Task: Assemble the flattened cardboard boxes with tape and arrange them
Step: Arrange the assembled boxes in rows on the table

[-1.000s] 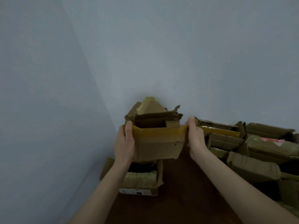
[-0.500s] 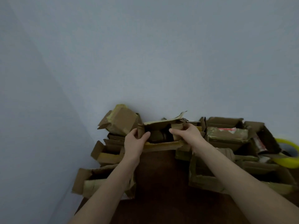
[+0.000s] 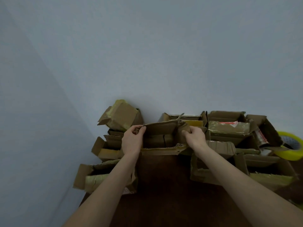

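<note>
Though likely light, worn and easily crumpled, best gripped at both side walls rather than by the torn flaps. Reaching forward over the dark brown table [image 3: 164,185], forearms nearly straight: left hand [image 3: 132,141] curled round the left wall of the open cardboard box [image 3: 159,138], right hand [image 3: 194,136] pinching its right flap. Positioned at the table's far side among other taped boxes [image 3: 227,128], yellow tape roll [image 3: 293,151] at right, grey wall [image 3: 164,63] behind.

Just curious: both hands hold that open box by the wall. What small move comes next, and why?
Probably let go: the open box seems set in the gap between the left pile and right row, left hand and right hand gripping its side flaps.
</note>
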